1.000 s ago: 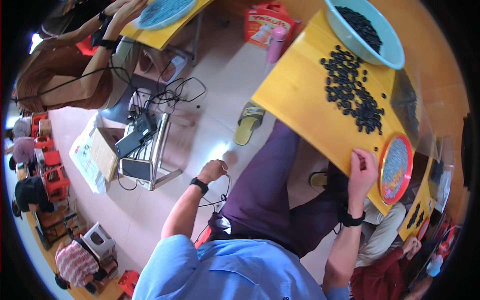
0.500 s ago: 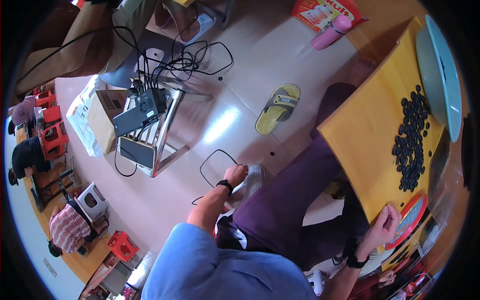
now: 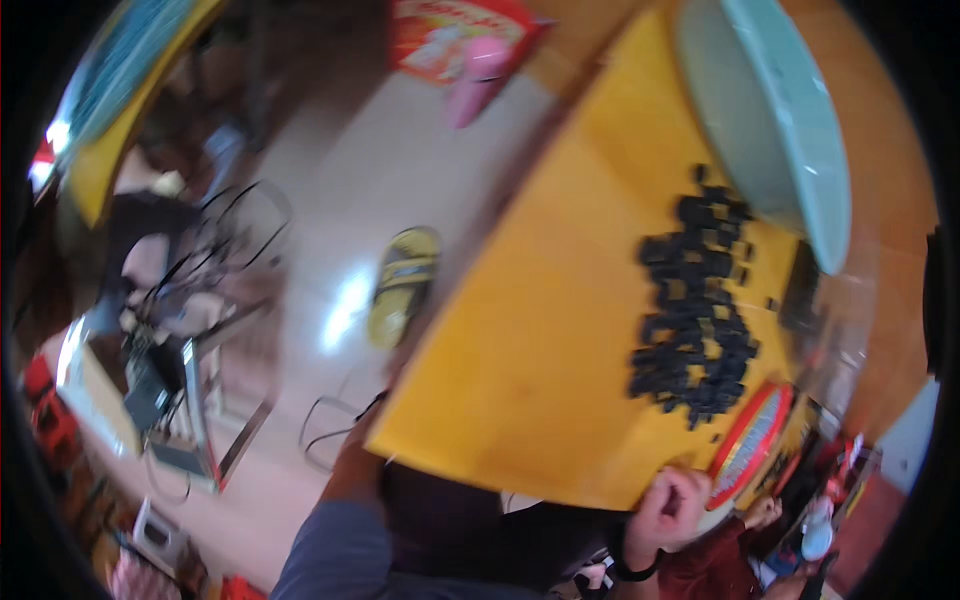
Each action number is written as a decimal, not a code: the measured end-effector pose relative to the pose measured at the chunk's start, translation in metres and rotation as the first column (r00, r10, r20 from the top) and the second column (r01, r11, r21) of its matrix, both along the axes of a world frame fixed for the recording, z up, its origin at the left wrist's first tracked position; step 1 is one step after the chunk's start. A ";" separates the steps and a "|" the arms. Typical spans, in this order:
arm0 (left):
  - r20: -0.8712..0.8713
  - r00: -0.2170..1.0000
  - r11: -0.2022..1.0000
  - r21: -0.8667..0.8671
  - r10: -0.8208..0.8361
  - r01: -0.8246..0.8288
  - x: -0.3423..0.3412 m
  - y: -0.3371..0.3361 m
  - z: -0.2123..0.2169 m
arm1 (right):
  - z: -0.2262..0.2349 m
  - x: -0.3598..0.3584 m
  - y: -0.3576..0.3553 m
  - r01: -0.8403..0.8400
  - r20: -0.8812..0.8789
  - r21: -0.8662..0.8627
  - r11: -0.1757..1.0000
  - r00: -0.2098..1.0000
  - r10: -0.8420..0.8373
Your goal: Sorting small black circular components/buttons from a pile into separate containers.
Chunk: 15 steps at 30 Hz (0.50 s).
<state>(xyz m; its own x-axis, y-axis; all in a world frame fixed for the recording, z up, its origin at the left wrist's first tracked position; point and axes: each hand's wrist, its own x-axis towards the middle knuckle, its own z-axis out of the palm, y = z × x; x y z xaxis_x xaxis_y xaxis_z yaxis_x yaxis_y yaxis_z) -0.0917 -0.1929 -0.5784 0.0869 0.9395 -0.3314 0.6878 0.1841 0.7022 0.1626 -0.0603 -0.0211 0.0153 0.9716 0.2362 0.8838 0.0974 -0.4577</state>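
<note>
On the yellow-orange tabletop (image 3: 520,330) lies a spread of small dark round pieces (image 3: 695,310). My right hand (image 3: 672,508) rests at the near edge of the table, its fingers curled in toward the thumb; whatever they hold, if anything, cannot be made out. Just beside it is a red-rimmed oval dish (image 3: 783,400) with something greyish inside. My left forearm (image 3: 350,470) reaches to the table's left corner, where the tabletop hides most of the hand and its fingers. The picture is blurred by motion.
A large pale teal basin (image 3: 785,110) stands at the table's far right. On the floor are a yellow slipper (image 3: 405,285), a pink bottle (image 3: 478,80), a red package (image 3: 420,40) and black cables (image 3: 325,430). A metal-framed stand (image 3: 205,400) carries devices. Another person's hand (image 3: 763,512) shows at lower right.
My view has swung right toward the table, which now fills the middle. My left hand, earlier low by my shoe, is now mostly hidden behind the table corner. My right hand stays by the red-rimmed dish.
</note>
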 end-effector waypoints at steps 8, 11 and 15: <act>0.416 0.906 0.994 0.033 0.078 -0.100 -0.002 -0.108 0.044 | 0.014 0.010 0.014 -0.021 0.005 0.010 1.000 1.000 0.021; 0.445 0.879 0.983 -0.021 0.173 -0.183 -0.024 -0.099 0.067 | 0.013 0.009 0.014 -0.031 -0.035 0.029 0.999 0.999 0.032; 0.456 0.835 0.947 -0.062 0.308 -0.316 -0.069 -0.046 0.089 | 0.009 0.005 0.018 -0.046 -0.098 0.098 0.994 0.994 0.055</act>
